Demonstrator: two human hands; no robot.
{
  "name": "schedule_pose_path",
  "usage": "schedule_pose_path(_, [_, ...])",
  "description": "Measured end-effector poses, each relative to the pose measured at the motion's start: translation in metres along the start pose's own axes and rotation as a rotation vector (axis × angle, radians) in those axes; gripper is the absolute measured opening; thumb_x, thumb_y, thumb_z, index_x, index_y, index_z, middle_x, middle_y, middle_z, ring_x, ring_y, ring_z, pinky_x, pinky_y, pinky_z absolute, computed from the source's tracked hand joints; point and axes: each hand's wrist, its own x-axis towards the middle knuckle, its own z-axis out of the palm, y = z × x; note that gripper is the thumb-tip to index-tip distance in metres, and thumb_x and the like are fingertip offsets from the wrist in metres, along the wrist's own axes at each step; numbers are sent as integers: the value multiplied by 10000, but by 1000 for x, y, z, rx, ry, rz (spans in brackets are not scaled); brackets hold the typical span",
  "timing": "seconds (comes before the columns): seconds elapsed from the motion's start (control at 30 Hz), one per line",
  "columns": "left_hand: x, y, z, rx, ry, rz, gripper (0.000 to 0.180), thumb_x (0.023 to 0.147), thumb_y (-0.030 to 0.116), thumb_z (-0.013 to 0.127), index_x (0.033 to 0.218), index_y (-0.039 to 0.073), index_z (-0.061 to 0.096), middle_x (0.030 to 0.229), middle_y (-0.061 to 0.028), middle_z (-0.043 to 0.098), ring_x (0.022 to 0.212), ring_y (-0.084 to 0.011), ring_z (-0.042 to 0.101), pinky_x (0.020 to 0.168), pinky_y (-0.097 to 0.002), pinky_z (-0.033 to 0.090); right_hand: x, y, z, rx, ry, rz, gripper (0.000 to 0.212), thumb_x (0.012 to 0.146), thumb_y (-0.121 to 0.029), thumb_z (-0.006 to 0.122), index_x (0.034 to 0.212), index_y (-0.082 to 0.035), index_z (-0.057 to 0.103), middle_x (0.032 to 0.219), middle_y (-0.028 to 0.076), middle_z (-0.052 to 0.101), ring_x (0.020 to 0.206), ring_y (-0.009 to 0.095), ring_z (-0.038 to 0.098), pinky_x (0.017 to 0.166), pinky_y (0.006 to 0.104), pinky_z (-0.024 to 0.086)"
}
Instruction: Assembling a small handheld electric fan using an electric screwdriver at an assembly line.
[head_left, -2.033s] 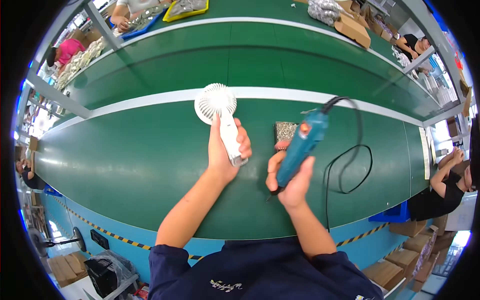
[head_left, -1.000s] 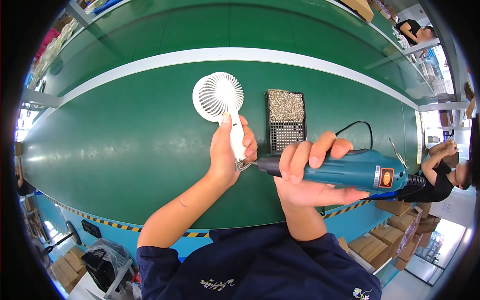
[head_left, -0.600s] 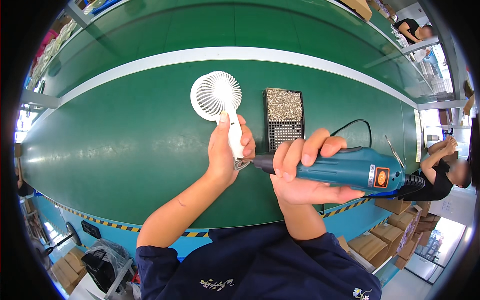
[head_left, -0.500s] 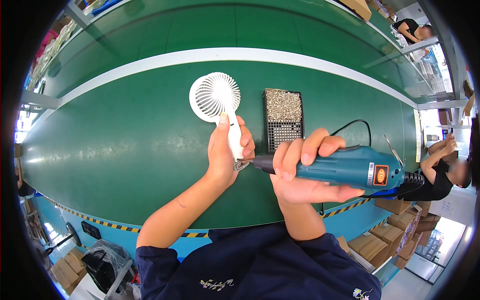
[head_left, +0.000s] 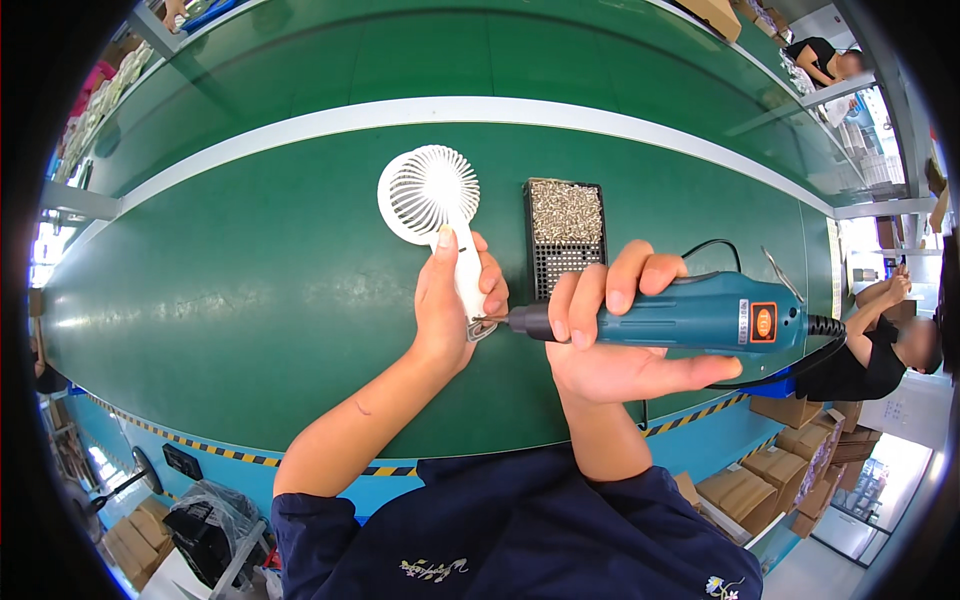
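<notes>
My left hand [head_left: 445, 295] is wrapped around the handle of a white handheld fan [head_left: 430, 195], thumb along its front, the round slatted head pointing away from me over the green desk [head_left: 250, 280]. My right hand [head_left: 610, 350] grips a teal electric screwdriver [head_left: 700, 315] laid sideways, its dark nose aimed left at the fan's lower end — the bit is right there, though I can't make out exactly where it meets. Just beyond my right fingers a black tray [head_left: 568, 265] sits on the desk, silvery screws [head_left: 567, 210] heaped over its far part — the near part shows rows of holes.
</notes>
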Motion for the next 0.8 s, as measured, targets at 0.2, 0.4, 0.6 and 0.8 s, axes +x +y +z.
schedule_pose_path(0.2, [-1, -2, -1, 34, -4, 10, 436, 982, 518, 373, 995, 87, 439, 654, -28, 460, 490, -112, 448, 404, -246, 321, -3, -3, 0, -4, 34, 24, 810, 801, -791, 401, 1044, -20, 442, 878, 72, 456, 512, 167, 465, 481, 330, 415])
schedule_pose_path(0.4, [-3, -2, 1, 15, 2, 0, 438, 981, 520, 376, 992, 87, 440, 655, -28, 460, 494, -112, 449, 409, -244, 326, -5, -4, -1, 11, 30, 22, 811, 798, -792, 408, 1031, -16, 446, 876, 74, 456, 507, 167, 462, 476, 331, 421])
schedule_pose_path(0.6, [-2, -3, 2, 45, 29, -8, 423, 1004, 484, 295, 1013, 86, 439, 656, -17, 437, 486, -109, 411, 397, -242, 288, -5, -7, -3, 26, 51, 33, 874, 761, -830, 401, 1082, -18, 453, 882, 75, 459, 511, 167, 474, 470, 327, 413])
schedule_pose_path(0.8, [3, 1, -3, -134, -28, -26, 399, 990, 486, 371, 1005, 92, 428, 668, -36, 443, 527, -128, 446, 440, -262, 348, -3, -29, -5, -12, 179, 75, 877, 778, -809, 416, 1155, -18, 465, 887, 87, 483, 482, 161, 472, 431, 299, 398])
